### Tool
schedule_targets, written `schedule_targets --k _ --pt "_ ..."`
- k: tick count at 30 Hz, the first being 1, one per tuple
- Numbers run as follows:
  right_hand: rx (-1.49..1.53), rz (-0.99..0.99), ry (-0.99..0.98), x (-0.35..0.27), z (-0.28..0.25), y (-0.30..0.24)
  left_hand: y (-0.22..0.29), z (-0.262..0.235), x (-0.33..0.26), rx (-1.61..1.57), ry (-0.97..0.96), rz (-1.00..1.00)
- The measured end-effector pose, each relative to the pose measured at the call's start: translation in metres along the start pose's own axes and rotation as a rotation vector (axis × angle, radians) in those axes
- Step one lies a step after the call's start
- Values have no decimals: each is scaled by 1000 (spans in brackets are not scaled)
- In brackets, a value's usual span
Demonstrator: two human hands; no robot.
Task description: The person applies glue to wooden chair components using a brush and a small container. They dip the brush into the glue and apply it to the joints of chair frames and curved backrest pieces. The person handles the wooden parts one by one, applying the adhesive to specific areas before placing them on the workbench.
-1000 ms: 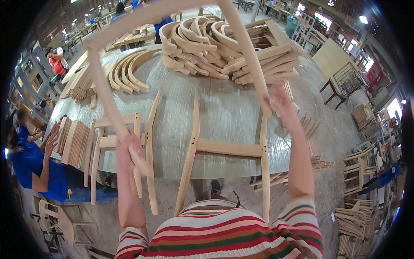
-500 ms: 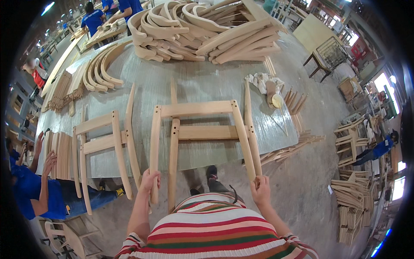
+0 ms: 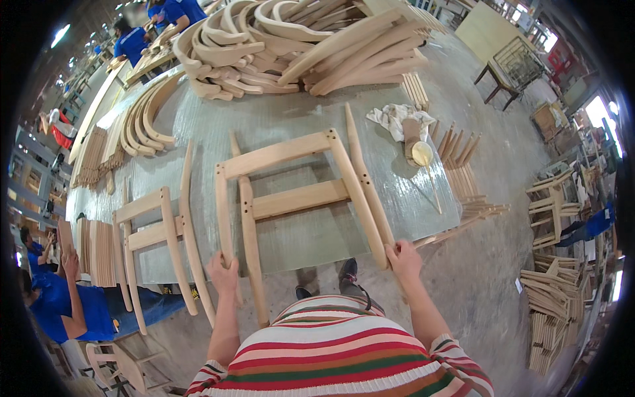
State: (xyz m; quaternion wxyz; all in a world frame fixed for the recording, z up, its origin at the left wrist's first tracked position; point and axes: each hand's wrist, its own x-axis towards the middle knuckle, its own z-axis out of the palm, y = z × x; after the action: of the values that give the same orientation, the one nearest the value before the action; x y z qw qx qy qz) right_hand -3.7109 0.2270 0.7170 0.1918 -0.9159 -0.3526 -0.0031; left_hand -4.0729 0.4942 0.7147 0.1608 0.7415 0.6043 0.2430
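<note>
Two pale wooden chair leg frames lie together before me, overlapping on the table's near edge. One leg frame (image 3: pixel 274 156) has its crossrail farther away; the other leg frame (image 3: pixel 301 200) has a crossrail nearer to me. Dark dowel holes mark their joints. My left hand (image 3: pixel 223 272) is closed at the near end of a left leg. On the other side, my right hand (image 3: pixel 403 261) closes round the near end of a right leg, where two legs lie side by side; exactly which it grips is partly hidden. Both frames slant, their right side farther off.
Left of mine rest similar leg frames (image 3: pixel 148 206). A co-worker (image 3: pixel 76 301) in blue stands beyond them by stacked slats (image 3: pixel 99 251). Curved wooden parts (image 3: pixel 238 49) are heaped at the back. At right lie a white cloth (image 3: pixel 400 122), a round pale container (image 3: pixel 422 154) and sticks (image 3: pixel 460 149).
Both leg frames have turned anticlockwise and shifted left in view. My right hand has moved farther forward, my left slightly. The view has shifted too. The co-worker's hands have moved.
</note>
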Motion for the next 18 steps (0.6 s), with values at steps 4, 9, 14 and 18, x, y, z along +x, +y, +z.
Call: schedule_targets --k 4,9,14,18 --pt "493 106 36 52 -7 34 49 9 24 192 291 267" --pt "1978 898 -318 105 17 70 194 65 65 -385 -120 369" --pt "2412 975 152 153 18 76 347 194 70 -927 -834 88" --pt "2441 874 267 177 19 89 424 282 73 -884 -1018 -157"
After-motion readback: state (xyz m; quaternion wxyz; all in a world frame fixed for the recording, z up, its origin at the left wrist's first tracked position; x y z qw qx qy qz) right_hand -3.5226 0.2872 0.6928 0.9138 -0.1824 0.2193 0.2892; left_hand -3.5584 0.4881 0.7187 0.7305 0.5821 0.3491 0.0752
